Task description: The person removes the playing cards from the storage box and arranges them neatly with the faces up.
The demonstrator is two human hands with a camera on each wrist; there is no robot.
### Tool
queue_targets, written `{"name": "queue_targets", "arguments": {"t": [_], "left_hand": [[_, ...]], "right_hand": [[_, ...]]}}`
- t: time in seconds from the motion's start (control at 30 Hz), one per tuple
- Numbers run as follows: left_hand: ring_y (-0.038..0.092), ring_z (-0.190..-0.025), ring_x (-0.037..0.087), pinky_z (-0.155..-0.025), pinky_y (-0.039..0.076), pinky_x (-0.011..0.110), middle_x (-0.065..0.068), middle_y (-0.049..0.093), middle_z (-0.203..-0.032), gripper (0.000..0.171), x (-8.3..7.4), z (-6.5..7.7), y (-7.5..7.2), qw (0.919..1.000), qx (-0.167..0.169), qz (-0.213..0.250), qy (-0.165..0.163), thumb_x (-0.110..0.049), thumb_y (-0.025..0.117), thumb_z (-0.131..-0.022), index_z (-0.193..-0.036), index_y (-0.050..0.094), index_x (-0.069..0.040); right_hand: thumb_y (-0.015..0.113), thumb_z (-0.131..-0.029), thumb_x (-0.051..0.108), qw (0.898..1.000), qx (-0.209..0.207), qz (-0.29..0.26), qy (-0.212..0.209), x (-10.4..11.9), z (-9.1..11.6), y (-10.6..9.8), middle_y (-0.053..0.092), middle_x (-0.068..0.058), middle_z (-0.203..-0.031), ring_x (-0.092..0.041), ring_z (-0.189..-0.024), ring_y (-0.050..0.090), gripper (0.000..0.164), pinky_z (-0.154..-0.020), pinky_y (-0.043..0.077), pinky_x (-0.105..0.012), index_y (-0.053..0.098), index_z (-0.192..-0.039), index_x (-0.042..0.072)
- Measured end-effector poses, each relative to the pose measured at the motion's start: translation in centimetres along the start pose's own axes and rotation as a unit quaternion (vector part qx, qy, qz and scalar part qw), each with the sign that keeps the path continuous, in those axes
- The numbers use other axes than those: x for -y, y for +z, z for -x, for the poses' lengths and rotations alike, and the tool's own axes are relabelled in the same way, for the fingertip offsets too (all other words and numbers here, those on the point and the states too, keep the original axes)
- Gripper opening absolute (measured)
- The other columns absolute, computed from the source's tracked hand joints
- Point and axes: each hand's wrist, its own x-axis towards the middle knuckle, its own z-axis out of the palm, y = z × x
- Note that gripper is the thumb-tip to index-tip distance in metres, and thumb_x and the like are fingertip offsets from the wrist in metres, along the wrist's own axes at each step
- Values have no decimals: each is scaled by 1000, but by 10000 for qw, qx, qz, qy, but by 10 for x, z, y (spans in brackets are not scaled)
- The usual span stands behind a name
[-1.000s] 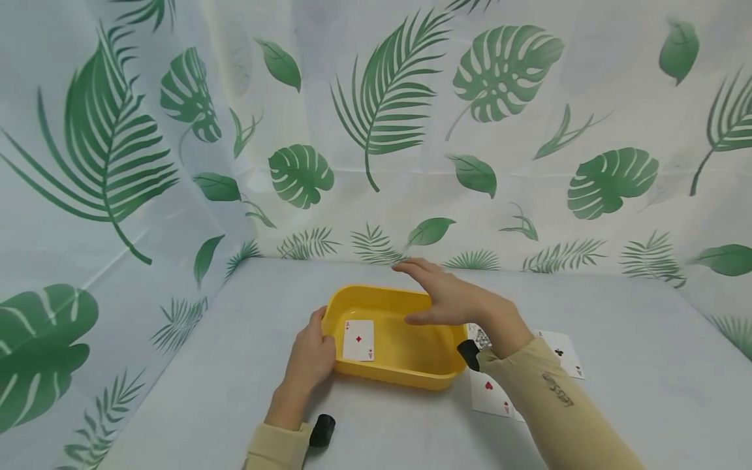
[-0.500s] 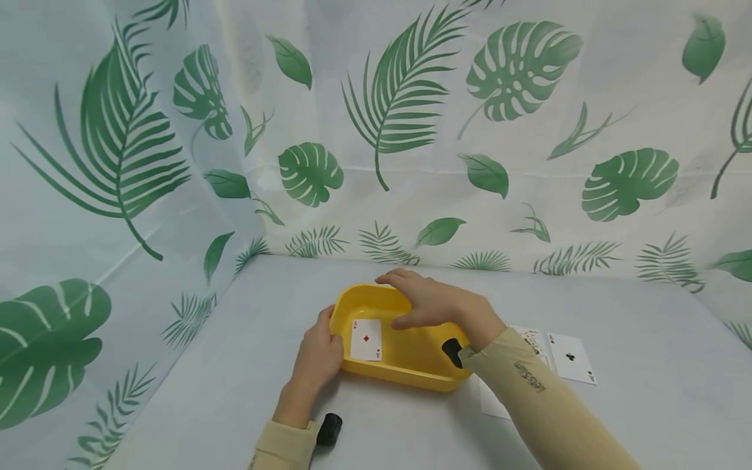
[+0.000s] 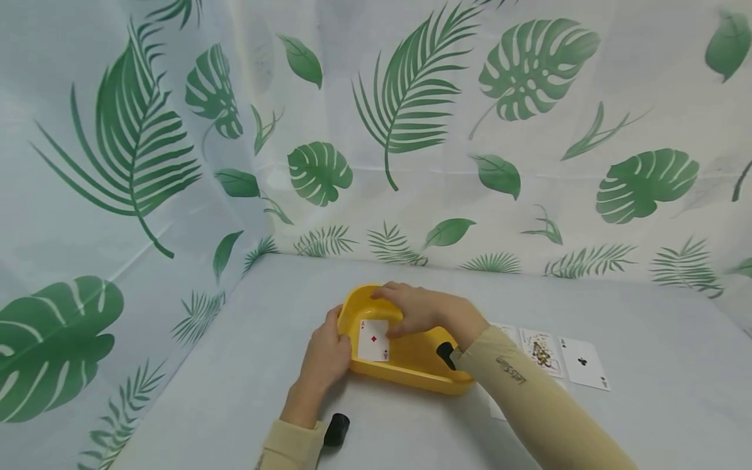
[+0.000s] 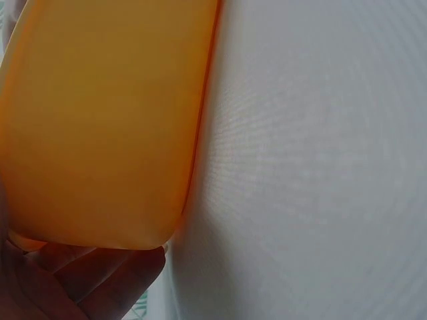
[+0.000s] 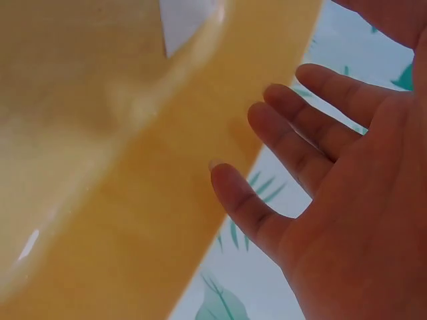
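A yellow plastic tray (image 3: 405, 375) stands on the table, its outer wall also filling much of the left wrist view. My left hand (image 3: 326, 349) grips its left end, with the thumb at the rim and the fingers outside against the wall. Inside the tray lies an ace of diamonds (image 3: 373, 341), face up at the left. Above the tray is my right hand (image 3: 420, 310), its thumb by the card's right edge in the head view. In the right wrist view the fingers (image 5: 293, 143) are spread and hold nothing.
Right of the tray lie several playing cards: an ace of clubs (image 3: 583, 363), a joker (image 3: 540, 351) beside it, and others partly hidden by the right sleeve (image 3: 529, 391). A leaf-patterned curtain (image 3: 411, 130) hangs behind the table and along its left side.
My right hand has moved left and down over the tray toward the ace of diamonds. More of the cards at the right now show. The left hand keeps its grip on the tray.
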Motion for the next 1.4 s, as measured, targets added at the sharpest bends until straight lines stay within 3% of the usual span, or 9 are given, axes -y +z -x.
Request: {"name": "queue_targets", "arguments": {"t": [0.3,0.53,0.8,1.07,1.4], "left_hand": [[58,-116,28,-104,44,50,19,55,-142,55,0,-1,1,10000,-28,-18,60,-4,47,-95,-150,41,1],[59,-110,25,-101,46,49,18,56,-141,55,2,-1,0,10000,-11,1,59,-4,47,-95,-149,41,1],[59,-104,25,-97,49,48,19,57,-140,55,1,-1,0,9999,-35,-80,74,-4,47,-95,-149,42,1],[57,-102,24,-95,48,47,18,57,-140,55,1,-2,1,9999,-22,-50,115,-2,45,-94,-149,42,1],[58,-110,25,-101,46,49,18,55,-142,55,-1,-1,-1,10000,-8,2,44,-3,46,-95,-150,41,1]], "right_hand": [[75,-89,24,9997,133,171,-111,0,-10,8,38,-11,-156,-29,-139,39,72,-114,32,-48,43,-151,9],[79,-86,32,9988,375,304,100,6,-20,19,40,-8,-153,-26,-135,42,78,-112,36,-42,43,-151,10],[76,-84,52,9882,533,1397,336,13,-30,36,43,-10,-143,-28,-127,43,85,-111,36,-50,44,-151,10],[77,-83,53,9851,610,1566,375,13,-34,38,41,-9,-144,-29,-132,41,79,-111,35,-52,50,-144,11],[80,-80,54,9844,541,1621,428,13,-37,38,41,-11,-145,-28,-130,43,85,-109,38,-51,49,-144,7]]}}
